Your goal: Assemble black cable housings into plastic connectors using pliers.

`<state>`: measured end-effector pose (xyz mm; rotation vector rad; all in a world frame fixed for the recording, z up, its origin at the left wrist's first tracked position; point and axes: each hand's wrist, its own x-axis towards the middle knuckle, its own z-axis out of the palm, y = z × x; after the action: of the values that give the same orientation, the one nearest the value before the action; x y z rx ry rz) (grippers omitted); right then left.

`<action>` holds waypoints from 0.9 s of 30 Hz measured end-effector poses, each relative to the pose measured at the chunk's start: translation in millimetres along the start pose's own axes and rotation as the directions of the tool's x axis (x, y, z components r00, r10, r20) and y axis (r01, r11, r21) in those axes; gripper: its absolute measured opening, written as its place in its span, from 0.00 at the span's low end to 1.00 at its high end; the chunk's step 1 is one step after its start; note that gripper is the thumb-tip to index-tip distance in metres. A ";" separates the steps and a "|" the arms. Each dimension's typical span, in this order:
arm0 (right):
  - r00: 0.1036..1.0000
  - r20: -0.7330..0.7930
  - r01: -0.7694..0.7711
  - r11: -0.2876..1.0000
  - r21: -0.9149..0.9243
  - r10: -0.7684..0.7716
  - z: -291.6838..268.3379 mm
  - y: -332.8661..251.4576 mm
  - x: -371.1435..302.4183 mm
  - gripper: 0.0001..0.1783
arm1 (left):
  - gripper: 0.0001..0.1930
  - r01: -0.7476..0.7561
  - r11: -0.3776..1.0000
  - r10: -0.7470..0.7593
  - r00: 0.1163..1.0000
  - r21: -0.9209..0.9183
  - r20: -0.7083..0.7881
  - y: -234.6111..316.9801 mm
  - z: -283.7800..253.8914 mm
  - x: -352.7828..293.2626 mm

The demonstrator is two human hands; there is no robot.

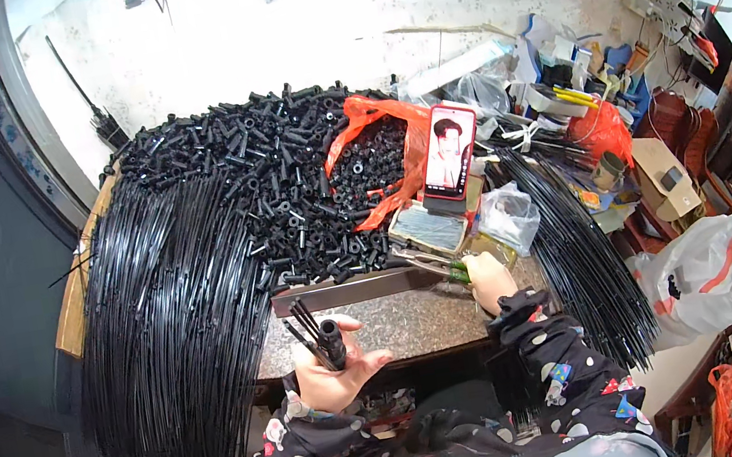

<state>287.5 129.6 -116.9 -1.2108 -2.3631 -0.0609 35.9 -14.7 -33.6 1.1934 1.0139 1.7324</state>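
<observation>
Near the front edge of the stone-topped table [372, 328], my left hand [334, 387] is palm up with the thumb stretched out to the right. It holds a black hollow plastic fitting [333, 337] upright, along with several thin black rods [301, 320] that stick up beside it. My right hand [490, 281] is closed around a green-handled metal tool [457, 271], which looks like pliers. The tool's metal end points left, just below a shallow box of thin silvery pins [430, 226]. A brown strip [352, 290] runs along the table between the hands and the heap.
A large heap of black plastic fittings [270, 167] covers the back. Bundles of long black rods [173, 307] hang over the left edge, with more rods [582, 261] at right. A red bag [414, 139] of small black parts lies behind a propped phone [450, 153].
</observation>
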 end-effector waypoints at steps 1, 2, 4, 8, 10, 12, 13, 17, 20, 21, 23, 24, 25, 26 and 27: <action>0.994 0.011 -0.105 0.994 0.024 0.105 9.5 9.2 -4.0 0.16 | 0.16 -0.039 0.998 0.038 0.999 0.052 0.021 -3.8 -2.9 -0.6; 0.995 0.007 -0.099 0.995 0.021 0.099 9.9 14.4 -4.7 0.16 | 0.16 -0.047 0.998 0.046 0.999 0.050 0.019 -3.3 -2.9 -1.1; 0.967 -0.117 -0.211 0.970 0.121 0.225 10.8 25.5 -8.0 0.14 | 0.16 -0.015 1.000 0.013 0.996 0.020 0.084 -2.6 -1.3 -3.7; 0.858 -0.178 -0.331 0.784 0.525 0.481 -20.7 -23.0 0.3 0.12 | 0.20 0.072 0.979 -0.122 0.957 0.191 0.263 16.9 4.1 -7.8; 0.808 0.161 -0.313 0.181 0.932 0.567 -59.8 -98.3 9.5 0.07 | 0.25 -0.013 0.966 -0.062 0.959 0.259 0.276 17.2 10.4 -9.4; 0.848 0.281 -0.257 -0.115 0.959 0.450 -93.2 -142.3 0.9 0.09 | 0.24 0.043 0.987 -0.080 0.967 0.155 0.242 31.3 28.6 -12.3; 0.876 0.280 -0.219 -0.193 0.956 0.392 -103.6 -160.7 -6.4 0.10 | 0.26 -0.019 0.992 -0.008 0.977 0.123 0.214 31.4 33.7 -15.6; 0.933 0.129 -0.068 -0.189 0.980 0.335 -106.2 -194.5 -23.0 0.09 | 0.31 0.088 0.996 -0.084 0.981 -0.011 0.174 34.0 37.3 -30.4; 0.938 0.122 -0.063 -0.188 0.980 0.324 -108.0 -201.3 -24.7 0.09 | 0.32 0.081 0.997 -0.077 0.984 -0.019 0.163 35.8 31.9 -37.0; 0.938 0.122 -0.062 -0.188 0.980 0.325 -108.8 -202.3 -25.1 0.09 | 0.32 0.043 0.999 -0.044 0.985 0.011 0.166 37.9 30.5 -38.1; 0.948 0.134 -0.065 -0.238 0.969 0.287 -110.8 -204.6 -25.8 0.10 | 0.32 0.037 0.999 -0.039 0.986 0.012 0.165 40.6 28.8 -40.7; 0.949 0.131 -0.063 -0.238 0.969 0.285 -111.5 -205.7 -26.4 0.10 | 0.32 0.031 0.999 -0.032 0.986 0.012 0.161 42.3 28.3 -41.9; 0.950 0.128 -0.064 -0.222 0.973 0.285 -111.8 -206.7 -26.7 0.09 | 0.32 0.027 1.000 -0.029 0.987 0.014 0.161 41.7 27.4 -42.8; 0.950 0.123 -0.066 -0.202 0.977 0.287 -111.0 -206.5 -26.8 0.09 | 0.33 -0.001 1.000 -0.001 0.987 0.011 0.158 37.0 26.3 -43.1; 0.950 0.120 -0.063 -0.200 0.978 0.288 -113.1 -208.7 -27.0 0.09 | 0.34 -0.029 1.000 0.028 0.988 0.009 0.155 34.1 25.9 -43.8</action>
<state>183.8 -45.9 7.7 -0.5051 -1.1337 1.5232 66.1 -62.7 -10.6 1.3333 0.9182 1.6298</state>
